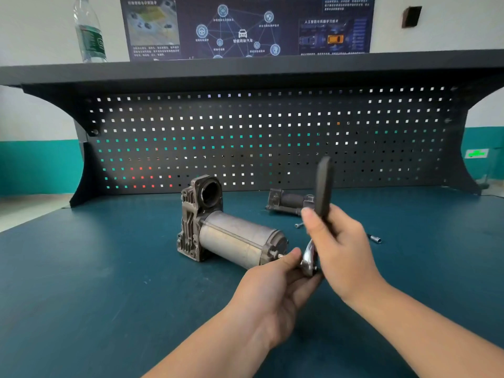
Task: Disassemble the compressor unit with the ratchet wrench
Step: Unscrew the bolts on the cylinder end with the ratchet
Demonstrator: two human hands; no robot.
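Centrally, the teal matte worktop (81, 268) fills the lower frame, backed at 12 o'clock by a black perforated steel pegboard (272, 137) under a dark shelf (245, 68). A blue printed poster (245, 25) hangs on the wall above the shelf; a clear plastic water bottle with green label (90, 31) stands on the shelf at 11 o'clock.

Grey cast-metal compressor unit with cylindrical motor body (229, 230): lying on its side on the worktop near centre, finned housing and open round port toward 11 o'clock, shaft end toward 4 o'clock, close to the left fingers.

Smaller dark metal compressor part (289, 201): on the worktop at 1 o'clock, partly hidden behind the wrench handle.

Ratchet wrench with black grip and chrome head (323, 186): held in the air, handle upright, head down.

Right hand (338, 249): fingers curled round the handle mid-length. Left hand (275, 287): fingers pinching the chrome head from below; exact contact blurred.

Small chrome socket bit (375, 238): on the worktop at 3 o'clock of the right hand. Small loose bolt (298, 225): just beside the right thumb, toward 12 o'clock.
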